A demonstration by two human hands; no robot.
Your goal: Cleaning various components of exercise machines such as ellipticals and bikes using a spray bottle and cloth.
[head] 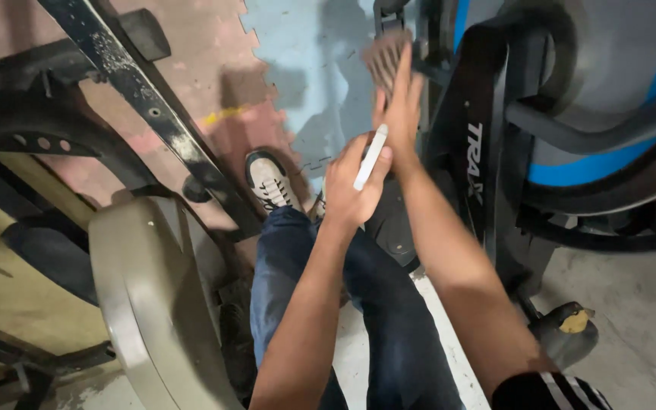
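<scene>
Left hand [351, 186] clenched around slim white marker [371, 157], light and rigid, best gripped mid-barrel; right hand [400, 114] flat, fingers extended, touching ribbed grey pedal [383, 57] of exercise machine [571, 114]

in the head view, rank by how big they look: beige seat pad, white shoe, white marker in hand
1. beige seat pad, though it is nearest the camera
2. white shoe
3. white marker, held in the left hand
</scene>
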